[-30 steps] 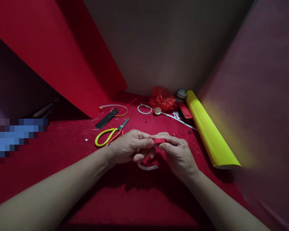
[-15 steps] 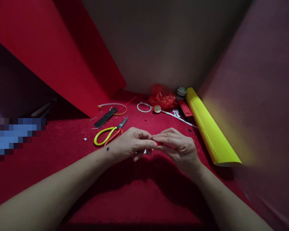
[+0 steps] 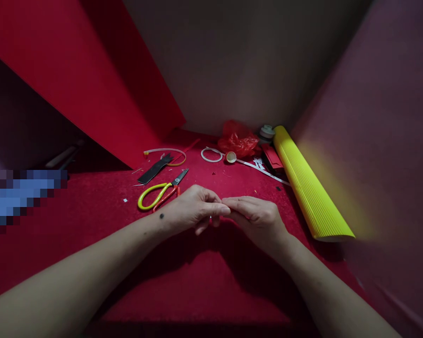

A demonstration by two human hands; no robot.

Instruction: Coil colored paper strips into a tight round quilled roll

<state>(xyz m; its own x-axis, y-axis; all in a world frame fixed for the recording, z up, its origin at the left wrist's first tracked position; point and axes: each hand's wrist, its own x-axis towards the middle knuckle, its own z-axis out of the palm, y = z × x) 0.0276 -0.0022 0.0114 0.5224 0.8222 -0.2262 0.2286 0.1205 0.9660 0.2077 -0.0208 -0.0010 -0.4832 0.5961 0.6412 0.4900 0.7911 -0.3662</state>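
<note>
My left hand (image 3: 199, 207) and my right hand (image 3: 259, 213) meet fingertip to fingertip above the red cloth (image 3: 193, 295). Thumb and fingers of the left are pinched together, and its lower fingers curl beneath. The right hand's fingers are pressed together against the left fingertips. Whatever is between them is almost wholly covered; only a tiny white bit shows under the left fingers. Just beyond my left hand lies a pair of scissors (image 3: 155, 197) with one yellow and one red handle, blades pointing away.
A yellow corrugated roll (image 3: 308, 183) lies at the right. Farther back are a red plastic bag (image 3: 238, 141), a small jar (image 3: 267, 133), a white ring (image 3: 211, 155), a black strip (image 3: 155, 170) and a cable tie (image 3: 167, 150). A large red board (image 3: 91, 80) leans at the left.
The right hand's fingers have closed flatter against the left fingertips, covering the small red piece seen between them before. The other things have not visibly moved.
</note>
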